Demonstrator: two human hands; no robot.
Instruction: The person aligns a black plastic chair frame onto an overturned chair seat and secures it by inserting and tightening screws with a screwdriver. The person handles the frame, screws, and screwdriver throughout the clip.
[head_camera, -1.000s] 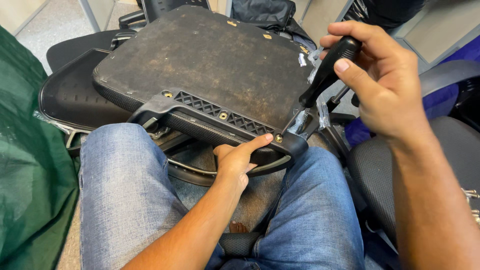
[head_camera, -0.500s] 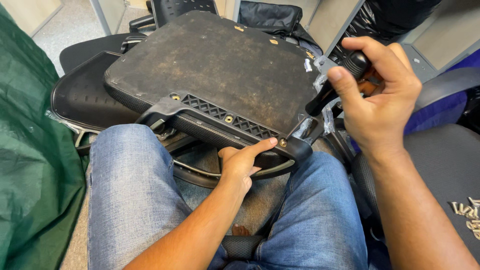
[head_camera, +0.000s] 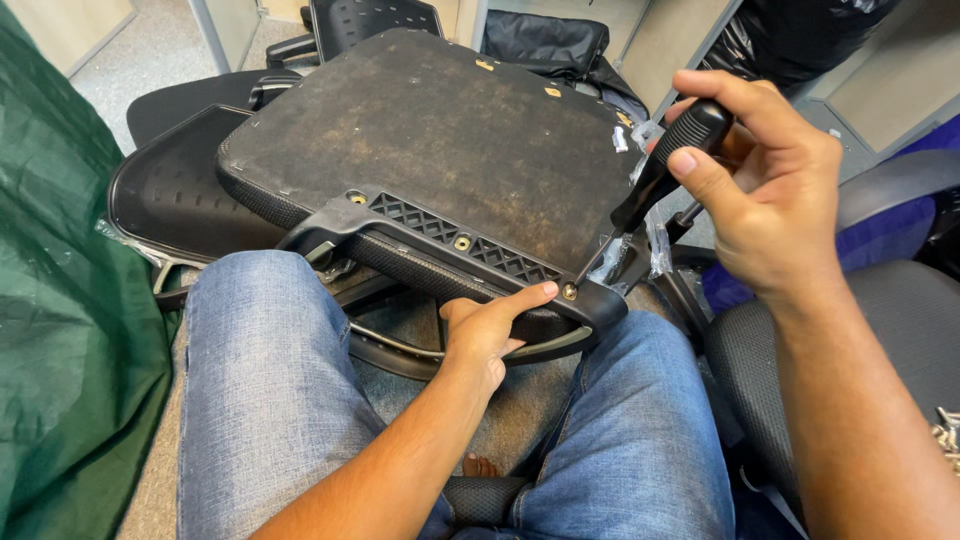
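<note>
Two hands: both at the near edge of an upturned chair seat that rests across the person's knees.
Seat position: it fills the centre of the view, underside up, its black plastic bracket running from 9 o'clock to 4 o'clock along the near rim; laid this way, the screw holes face upward and stay within reach.
Right hand: at 2 o'clock, fingers curled tight around the black handle of a screwdriver, thumb pressed along the grip; that closed fist looks suited to pushing down while turning.
Screwdriver line: the shaft slants down toward 7 o'clock, its tip seated at a brass-coloured screw in the bracket's right corner.
Left hand: just below centre, fingers hooked under the seat rim, index finger stretched flat along the bracket and ending just beside the screw; it seems to brace the seat against the tool's push.
Other screws: two more show in the bracket at 10 and 11 o'clock from the left hand.
Surroundings: jeans-clad legs below, green cloth at 9 o'clock, another black chair shell behind the seat at 10 o'clock, a grey mesh chair at 4 o'clock.
</note>
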